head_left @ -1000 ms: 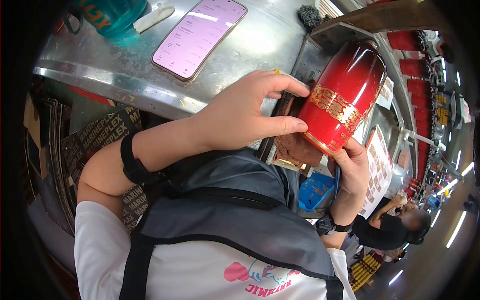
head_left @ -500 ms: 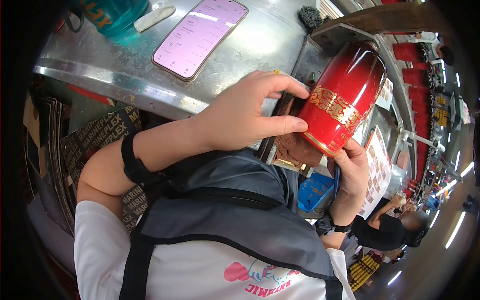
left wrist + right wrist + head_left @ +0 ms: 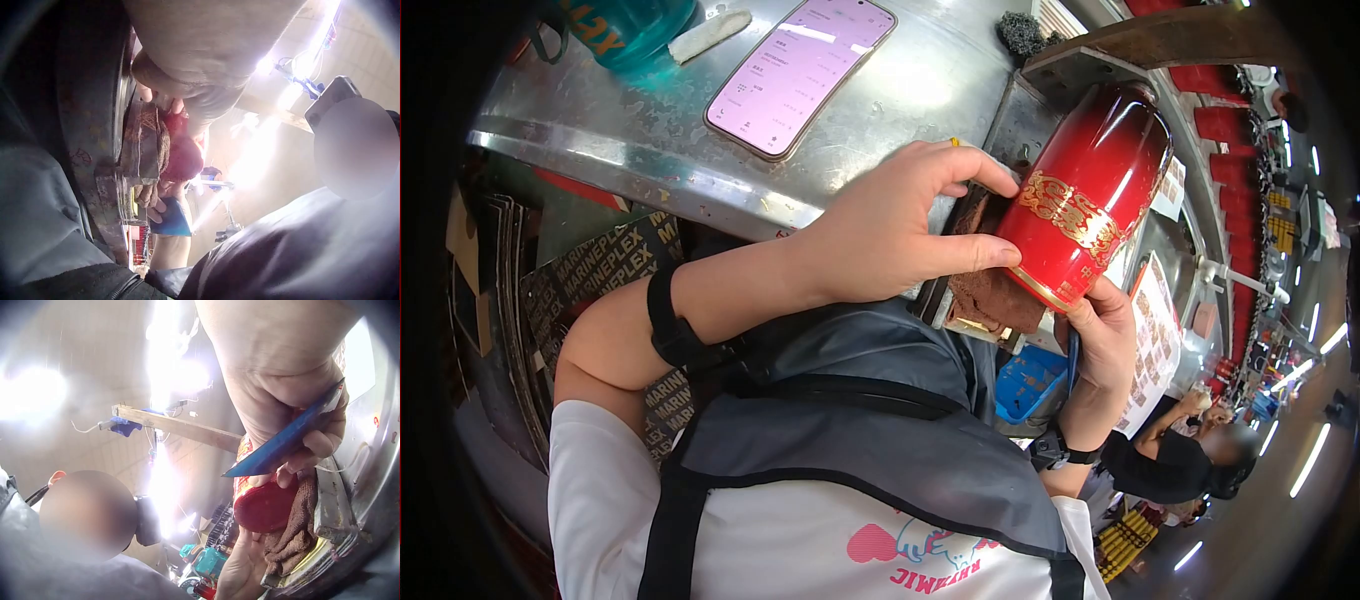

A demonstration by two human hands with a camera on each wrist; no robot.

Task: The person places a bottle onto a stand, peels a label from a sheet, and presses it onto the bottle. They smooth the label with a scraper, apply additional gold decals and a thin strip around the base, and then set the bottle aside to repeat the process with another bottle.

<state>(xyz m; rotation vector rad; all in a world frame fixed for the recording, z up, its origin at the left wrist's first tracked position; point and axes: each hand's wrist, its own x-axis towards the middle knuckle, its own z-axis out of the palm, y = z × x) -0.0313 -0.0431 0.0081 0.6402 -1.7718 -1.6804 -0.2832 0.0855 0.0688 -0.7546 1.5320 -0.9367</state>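
Note:
A red bottle-shaped piece point(image 3: 1090, 190) with gold ornament lies tilted over a brown cloth point(image 3: 998, 298), its flat red base point(image 3: 265, 507) showing in the right wrist view. My left hand point(image 3: 900, 220) touches its side with thumb and index fingertips spread apart; the other fingers are mostly hidden. At the base end is my right hand point(image 3: 1108, 335), thumb against the edge. The right wrist view shows that hand point(image 3: 287, 381) with fingers curled round a flat blue pointed tool point(image 3: 281, 444), which slants across the palm beside the base.
A lit phone point(image 3: 800, 78), a white roll point(image 3: 709, 37) and a teal bottle point(image 3: 625, 35) are on the metal table point(image 3: 650, 140). Dark scouring mesh point(image 3: 1020, 33) sits farther back. A blue tray point(image 3: 1030, 383) is below the cloth; a picture sheet point(image 3: 1155, 345) lies to the right.
My left thumb has shifted slightly right along the red piece's lower side. The piece and my right hand look almost unmoved.

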